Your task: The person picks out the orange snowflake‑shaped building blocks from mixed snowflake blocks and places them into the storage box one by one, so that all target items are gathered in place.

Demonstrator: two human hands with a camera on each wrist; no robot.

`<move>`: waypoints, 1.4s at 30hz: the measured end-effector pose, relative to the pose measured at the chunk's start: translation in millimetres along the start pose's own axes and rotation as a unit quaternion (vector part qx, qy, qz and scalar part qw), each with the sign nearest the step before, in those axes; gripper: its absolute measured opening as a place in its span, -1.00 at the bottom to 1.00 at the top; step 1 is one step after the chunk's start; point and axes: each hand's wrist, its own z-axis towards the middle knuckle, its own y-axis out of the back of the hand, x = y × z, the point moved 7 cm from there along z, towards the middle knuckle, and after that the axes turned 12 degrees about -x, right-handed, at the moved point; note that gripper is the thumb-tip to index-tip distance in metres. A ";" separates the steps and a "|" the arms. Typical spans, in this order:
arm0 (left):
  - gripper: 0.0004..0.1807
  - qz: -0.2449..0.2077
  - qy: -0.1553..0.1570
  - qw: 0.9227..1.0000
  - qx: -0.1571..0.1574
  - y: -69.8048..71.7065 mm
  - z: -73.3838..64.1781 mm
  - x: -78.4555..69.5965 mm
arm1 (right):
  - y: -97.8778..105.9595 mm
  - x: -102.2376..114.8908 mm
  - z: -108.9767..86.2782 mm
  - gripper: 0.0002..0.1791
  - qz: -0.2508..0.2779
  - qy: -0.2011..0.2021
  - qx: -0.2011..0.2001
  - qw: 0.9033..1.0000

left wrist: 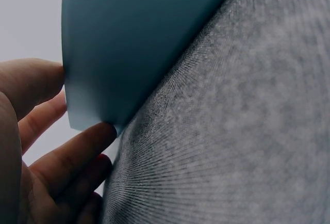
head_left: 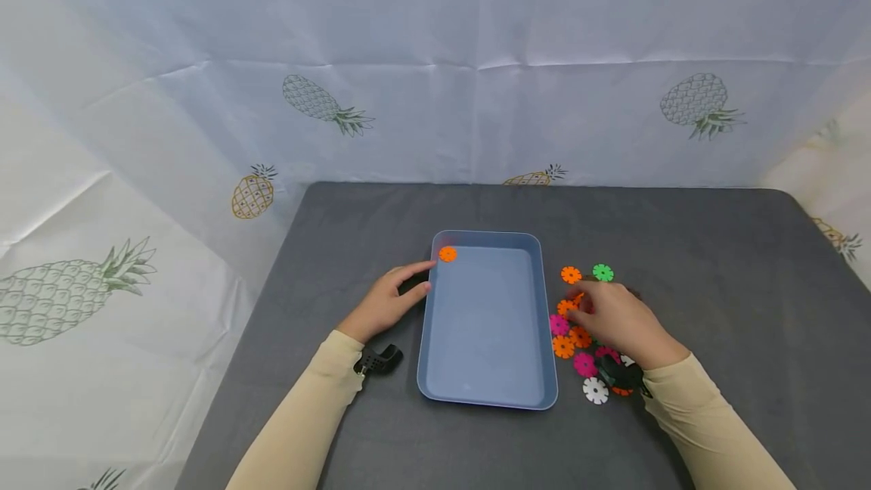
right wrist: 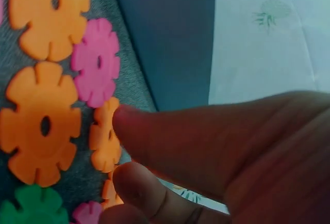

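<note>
A blue rectangular tray [head_left: 550, 324] lies on the table, holding one orange notched flower-shaped plastic disc [head_left: 447, 254] in its far left corner. At the tray's left side, my left hand [head_left: 384, 301] touches the rim with outstretched fingers; the left wrist view shows fingertips against the outer wall [left wrist: 118, 43]. My right hand [head_left: 622, 320] is over a loose group of similar discs right of the tray. In the right wrist view, its thumb and index finger are apart, close to an orange disc [right wrist: 104, 139]. Nothing shows pinched between them. The hand hides part of the group.
Around the right hand lie several discs: green [head_left: 602, 272], magenta [head_left: 584, 364], orange [head_left: 562, 347] and white [head_left: 595, 391]. A dark grey cloth [head_left: 735, 308] covers the table. Behind it hangs a pale pineapple-print sheet [head_left: 435, 13].
</note>
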 end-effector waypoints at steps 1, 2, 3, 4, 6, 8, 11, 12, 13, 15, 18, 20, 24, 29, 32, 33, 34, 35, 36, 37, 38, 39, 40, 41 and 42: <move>-0.48 0.000 0.001 1.000 0.000 0.0 -0.1 0.1 | -0.9 -0.6 0.3 -0.66 0.000 0.001 0.001 1.000; -0.48 -0.001 0.001 1.000 0.001 0.1 -0.2 0.1 | -1.7 -1.1 0.6 -0.66 0.000 0.002 0.002 1.000; -0.48 -0.001 0.002 1.000 0.001 0.3 -0.4 -0.1 | -2.7 -1.7 1.0 -0.67 0.000 0.002 0.005 1.000; -0.48 -0.001 0.003 1.000 0.001 0.5 -0.5 0.2 | -3.5 -2.1 1.3 -0.67 0.001 0.002 0.007 1.000; -0.48 -0.002 0.003 1.000 0.001 1.3 -0.6 -0.2 | -5.3 -2.9 2.0 -0.67 0.003 0.003 0.011 1.000; -0.48 0.000 0.006 1.000 0.002 3.6 -0.8 -0.6 | -6.1 -2.5 3.0 -0.66 0.006 0.008 0.013 1.000; -0.48 0.000 0.007 1.000 0.001 7.6 -0.9 -2.2 | -7.3 -1.4 5.1 -0.64 0.011 0.011 0.013 1.000; -0.48 0.001 0.008 1.000 0.001 8.7 -0.9 -2.1 | -7.5 -0.9 5.8 -0.63 0.011 0.010 0.012 1.000; -0.48 0.002 0.010 1.000 0.001 9.8 -1.2 -2.4 | -7.7 -0.6 6.6 -0.64 0.011 0.010 0.012 1.000; -0.47 0.002 0.008 1.000 -0.001 10.6 -1.3 -2.9 | -8.0 -0.5 8.0 -0.66 0.009 0.010 0.007 1.000; -0.47 0.004 0.009 1.000 -0.002 10.7 -1.8 -2.0 | -6.9 -1.6 9.5 -0.71 -0.002 0.014 -0.004 1.000; -0.48 0.004 0.009 1.000 -0.002 10.5 -2.1 -1.4 | -5.9 -2.7 10.5 -0.72 -0.009 0.018 -0.012 1.000; -0.49 0.005 0.009 1.000 -0.003 9.8 -2.8 0.6 | -4.8 -4.4 11.7 -0.74 -0.013 0.014 -0.017 1.000; -0.48 0.001 0.009 1.000 -0.003 9.5 -4.7 0.6 | -3.2 -5.1 11.3 -0.82 -0.005 0.003 -0.014 1.000; -0.48 0.000 0.012 1.000 -0.003 9.5 -5.2 1.0 | -1.0 -4.7 10.8 -0.88 -0.006 0.007 -0.015 1.000; -0.48 0.001 0.013 1.000 -0.003 9.3 -5.1 1.6 | -0.3 -4.5 10.5 -0.89 -0.008 0.008 -0.016 1.000; -0.48 0.000 0.014 1.000 -0.003 9.5 -5.1 1.5 | 0.5 -4.5 10.3 -0.91 -0.008 0.010 -0.017 1.000; -0.48 0.001 0.014 1.000 -0.003 9.2 -4.9 2.0 | 1.1 -4.5 10.1 -0.92 -0.008 0.012 -0.017 1.000; -0.47 0.004 0.013 1.000 -0.002 8.9 -4.6 1.5 | 1.8 -4.8 9.6 -0.93 -0.008 0.013 -0.017 1.000; -0.47 0.003 0.012 1.000 -0.001 8.3 -3.9 0.8 | 2.5 -5.2 9.1 -0.93 -0.006 0.013 -0.017 1.000; -0.47 0.004 0.011 1.000 0.001 7.3 -3.1 0.3 | 3.3 -5.8 8.4 -0.93 -0.006 0.014 -0.018 1.000; -0.47 0.005 0.008 1.000 0.004 6.2 -2.2 -0.5 | 3.9 -6.7 7.6 -0.93 -0.005 0.013 -0.018 1.000; -0.47 0.007 0.006 1.000 0.006 5.1 -1.2 -1.1 | 4.6 -7.6 6.7 -0.93 -0.004 0.012 -0.018 1.000; -0.47 0.008 0.004 1.000 0.009 3.8 -0.1 -1.7 | 5.3 -8.6 5.9 -0.93 -0.003 0.011 -0.019 1.000; -0.47 0.008 0.001 1.000 0.011 2.8 0.8 -2.7 | 6.3 -9.3 5.0 -0.94 -0.001 0.009 -0.021 1.000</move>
